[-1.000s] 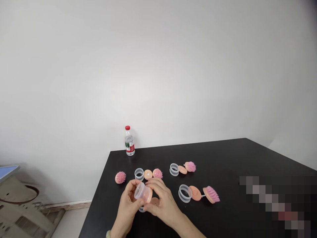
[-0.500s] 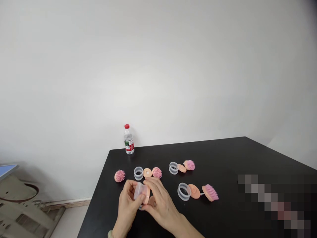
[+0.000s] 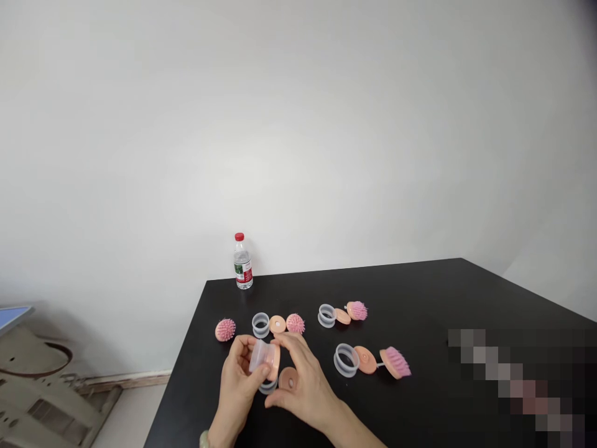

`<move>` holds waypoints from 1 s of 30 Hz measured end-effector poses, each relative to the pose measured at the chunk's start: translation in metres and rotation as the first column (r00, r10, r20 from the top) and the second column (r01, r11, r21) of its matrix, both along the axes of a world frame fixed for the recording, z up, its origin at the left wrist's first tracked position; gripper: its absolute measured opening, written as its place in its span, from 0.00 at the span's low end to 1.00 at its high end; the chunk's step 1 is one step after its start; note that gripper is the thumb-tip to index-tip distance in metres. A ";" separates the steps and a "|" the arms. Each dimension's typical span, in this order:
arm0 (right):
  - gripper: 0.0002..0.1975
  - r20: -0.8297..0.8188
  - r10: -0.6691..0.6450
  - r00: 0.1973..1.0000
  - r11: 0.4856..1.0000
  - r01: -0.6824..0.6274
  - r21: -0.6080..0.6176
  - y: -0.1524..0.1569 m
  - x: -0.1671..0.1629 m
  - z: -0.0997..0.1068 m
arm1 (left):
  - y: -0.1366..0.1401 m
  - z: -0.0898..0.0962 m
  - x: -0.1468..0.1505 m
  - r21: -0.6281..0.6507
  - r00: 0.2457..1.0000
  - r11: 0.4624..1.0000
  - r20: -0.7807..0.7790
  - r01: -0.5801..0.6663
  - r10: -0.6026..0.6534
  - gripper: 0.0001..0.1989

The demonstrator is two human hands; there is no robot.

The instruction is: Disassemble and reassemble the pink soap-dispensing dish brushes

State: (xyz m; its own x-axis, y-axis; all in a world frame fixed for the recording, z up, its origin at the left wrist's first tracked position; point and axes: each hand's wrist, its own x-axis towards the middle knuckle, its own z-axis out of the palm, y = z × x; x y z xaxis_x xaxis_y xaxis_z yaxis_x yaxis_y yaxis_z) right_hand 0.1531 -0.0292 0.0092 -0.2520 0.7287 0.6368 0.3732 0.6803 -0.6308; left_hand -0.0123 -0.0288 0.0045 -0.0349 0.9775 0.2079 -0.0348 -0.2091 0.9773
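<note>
My left hand (image 3: pixel 237 381) is closed on a clear plastic ring with a peach cap (image 3: pixel 263 358) on its right side, its thumb lying along the lower edge. Beside it my right hand (image 3: pixel 305 382) is open, with the thumb spread well below the fingers. Its fingertips are by the cap's top edge; I cannot tell whether they touch. Between the hands, another clear ring (image 3: pixel 268 387) lies partly hidden on the table, next to a peach disc (image 3: pixel 288 378) with a pale centre.
Behind the hands on the black table (image 3: pixel 396 286) lie a pink-bristled brush head (image 3: pixel 226 330), a ring (image 3: pixel 260 325), a disc (image 3: pixel 277 325) and another brush head (image 3: pixel 295 323). Similar sets lie right, with a ring (image 3: pixel 346 360) and brush (image 3: pixel 395 363). A water bottle (image 3: pixel 243 264) stands by the wall.
My right thumb has come away from the capped ring and spread downward, uncovering the disc and ring beneath. The left hand has shifted slightly left with the capped ring.
</note>
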 end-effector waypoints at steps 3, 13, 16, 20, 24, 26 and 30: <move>0.25 -0.006 0.015 1.000 1.000 -0.015 0.013 0.001 0.001 0.000 | -0.001 0.001 0.000 0.010 1.000 1.000 -0.027 0.014 -0.014 0.17; 0.17 -0.012 -0.100 0.995 0.959 0.100 0.266 -0.001 0.004 0.004 | 0.006 0.005 -0.014 0.036 0.956 0.960 0.110 -0.279 0.273 0.21; 0.18 -0.034 -0.081 0.996 0.978 0.086 0.190 -0.002 0.006 0.001 | 0.015 0.010 -0.037 0.095 0.863 0.858 0.028 -0.504 0.504 0.24; 0.25 -0.044 0.015 0.999 0.994 -0.010 0.113 -0.002 0.006 -0.004 | 0.028 0.016 -0.077 0.112 0.790 0.806 -0.161 -0.581 0.592 0.27; 0.26 0.017 0.090 0.996 0.996 -0.090 0.007 -0.002 0.002 0.000 | 0.045 0.022 -0.105 0.124 0.746 0.852 -0.432 -0.508 0.507 0.19; 0.28 0.076 0.094 0.993 0.996 -0.093 -0.017 0.000 -0.003 0.009 | 0.053 0.021 -0.112 0.126 0.689 0.853 -0.535 -0.506 0.488 0.17; 0.28 0.199 0.140 0.970 0.990 -0.130 -0.060 0.008 -0.018 0.034 | 0.063 0.007 -0.122 0.089 0.589 0.844 -0.678 -0.529 0.441 0.20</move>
